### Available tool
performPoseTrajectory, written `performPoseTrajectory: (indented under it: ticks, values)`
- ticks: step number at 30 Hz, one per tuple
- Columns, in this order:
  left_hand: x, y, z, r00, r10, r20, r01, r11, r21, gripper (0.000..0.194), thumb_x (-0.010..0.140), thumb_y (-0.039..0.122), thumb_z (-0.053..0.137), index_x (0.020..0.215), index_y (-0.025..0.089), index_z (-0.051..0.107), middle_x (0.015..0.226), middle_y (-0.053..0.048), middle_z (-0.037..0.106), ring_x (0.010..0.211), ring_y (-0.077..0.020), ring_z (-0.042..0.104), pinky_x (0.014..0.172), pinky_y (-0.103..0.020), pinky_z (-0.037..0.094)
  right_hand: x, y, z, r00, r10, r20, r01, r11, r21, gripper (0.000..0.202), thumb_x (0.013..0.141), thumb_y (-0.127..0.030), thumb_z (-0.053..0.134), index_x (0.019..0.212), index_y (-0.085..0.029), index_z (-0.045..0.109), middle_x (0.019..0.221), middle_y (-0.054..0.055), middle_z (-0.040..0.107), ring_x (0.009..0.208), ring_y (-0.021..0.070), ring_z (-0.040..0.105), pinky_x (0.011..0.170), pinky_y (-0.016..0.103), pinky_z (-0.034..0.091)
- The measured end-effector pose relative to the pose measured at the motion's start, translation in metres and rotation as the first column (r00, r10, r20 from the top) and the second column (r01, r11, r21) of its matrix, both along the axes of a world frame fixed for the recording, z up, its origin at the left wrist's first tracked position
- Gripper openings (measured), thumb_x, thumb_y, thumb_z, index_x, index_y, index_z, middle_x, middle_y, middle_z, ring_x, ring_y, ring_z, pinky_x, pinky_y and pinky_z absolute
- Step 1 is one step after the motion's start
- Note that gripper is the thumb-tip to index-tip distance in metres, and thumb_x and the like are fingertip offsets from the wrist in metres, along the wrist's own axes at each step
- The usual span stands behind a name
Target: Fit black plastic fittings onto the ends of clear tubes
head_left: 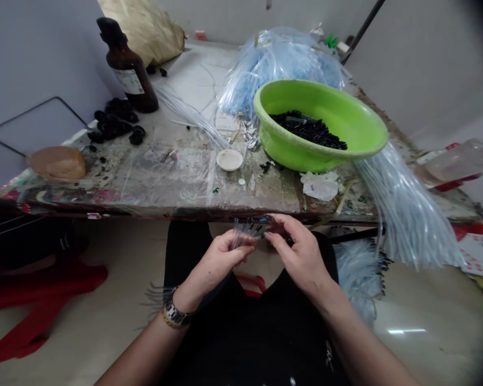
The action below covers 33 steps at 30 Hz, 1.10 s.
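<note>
Your L hand (221,257) has its grip closed round a small bunch of clear tubes (239,236), held up in front of you, just off the near edge of the bench (165,177) & over your lap. Tube ends poke up past thumb & fingers; a few dark bits (250,225) show at the ends, too blurred to make out. Tubes also show behind your L wrist, which wears a metal watch (175,313).

Your R hand (300,249) is just beside the bunch, thumb & fingers curved toward the tube ends; can't tell if its grip has a small pc or nothing.

On the bench, R of ctr: green basin (284,147) w/ a heap of small black pcs (306,128) inside. Behind it, a big bluish tube pile (282,59); at its R, a long tube bundle (410,214) hangs over the edge. White dish (229,160) sits L of the basin, loose tubes (193,115) running up to it. Far L: brown bottle (131,75) upright, black lumps (115,120) near its base, rounded tan block (58,162) by the edge.
</note>
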<state>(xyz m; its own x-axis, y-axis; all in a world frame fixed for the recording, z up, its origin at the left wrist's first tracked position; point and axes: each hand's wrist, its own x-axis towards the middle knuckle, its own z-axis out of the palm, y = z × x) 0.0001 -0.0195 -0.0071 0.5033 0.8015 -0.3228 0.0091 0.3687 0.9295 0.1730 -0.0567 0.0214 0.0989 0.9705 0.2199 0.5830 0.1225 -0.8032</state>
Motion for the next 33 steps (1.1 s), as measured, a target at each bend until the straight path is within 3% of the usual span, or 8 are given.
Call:
performPoseTrajectory:
  ticks: [5,10,18,22,25,28,33]
  values:
    - [0.004,-0.002,0.005,1.000,-0.018,-0.021,0.019,0.999,0.043,0.009,0.074,0.023,0.070,0.078,0.017,0.066,0.067,0.001,0.056,0.061,-0.0124,0.048,0.058,-0.025,0.039,-0.008,0.003,0.009,0.989,0.133,-0.058,-0.135,0.990,-0.044,0.012,0.088,-0.016,0.054,0.091,-0.021,0.065,0.091,0.003,0.067,0.087,0.0166,0.061,0.079,0.028,0.047]
    - [-0.004,0.001,0.000,0.998,-0.055,0.033,0.057,0.997,-0.044,0.013,0.076,0.025,0.070,0.084,0.016,0.066,0.066,0.001,0.057,0.060,-0.0115,0.049,0.057,-0.025,0.037,-0.009,0.007,0.006,0.994,0.094,-0.061,-0.098,0.993,-0.072,0.012,0.087,-0.014,0.057,0.076,-0.020,0.061,0.078,0.000,0.063,0.076,0.0141,0.058,0.071,0.025,0.043]
    - [-0.002,0.002,-0.003,0.989,0.090,0.120,-0.062,0.973,-0.224,0.022,0.073,0.032,0.073,0.084,0.014,0.065,0.060,0.002,0.057,0.055,-0.0110,0.051,0.052,-0.024,0.035,0.004,0.021,0.004,0.993,0.113,-0.041,-0.117,0.988,-0.103,0.012,0.087,-0.020,0.056,0.081,-0.019,0.066,0.081,0.001,0.069,0.076,0.0151,0.063,0.072,0.025,0.046]
    - [0.000,0.002,-0.006,0.988,0.141,0.065,-0.125,0.972,-0.201,0.025,0.073,0.034,0.074,0.085,0.014,0.066,0.060,0.002,0.057,0.055,-0.0105,0.050,0.052,-0.023,0.035,0.030,0.052,0.003,0.988,-0.046,0.150,0.040,0.998,0.045,0.017,0.088,-0.023,0.054,0.095,-0.019,0.069,0.098,0.006,0.073,0.092,0.0209,0.065,0.084,0.032,0.048]
    - [0.000,0.001,-0.008,0.987,0.151,0.048,-0.140,0.973,-0.183,0.027,0.073,0.036,0.073,0.085,0.014,0.066,0.058,0.002,0.055,0.054,-0.0104,0.049,0.051,-0.023,0.035,0.049,0.078,0.000,0.894,-0.138,0.426,0.109,0.990,0.092,0.029,0.090,-0.021,0.049,0.112,-0.015,0.066,0.107,0.012,0.070,0.099,0.0253,0.063,0.087,0.036,0.046]
    - [0.001,-0.001,-0.008,0.987,0.156,0.043,-0.147,0.974,-0.172,0.027,0.072,0.037,0.073,0.085,0.014,0.066,0.058,0.002,0.056,0.052,-0.0108,0.050,0.050,-0.023,0.034,0.057,0.096,-0.002,0.732,-0.166,0.661,0.173,0.983,0.054,0.036,0.091,-0.023,0.048,0.124,-0.017,0.062,0.112,0.014,0.066,0.094,0.0262,0.062,0.079,0.035,0.045]
    - [0.004,-0.003,-0.008,0.993,0.116,0.015,-0.113,0.983,-0.147,0.025,0.075,0.037,0.070,0.085,0.014,0.065,0.053,0.002,0.057,0.050,-0.0116,0.051,0.050,-0.024,0.033,0.047,0.108,-0.005,0.551,-0.154,0.820,0.244,0.970,0.019,0.039,0.092,-0.032,0.050,0.129,-0.023,0.058,0.110,0.014,0.065,0.093,0.0269,0.060,0.069,0.034,0.040]
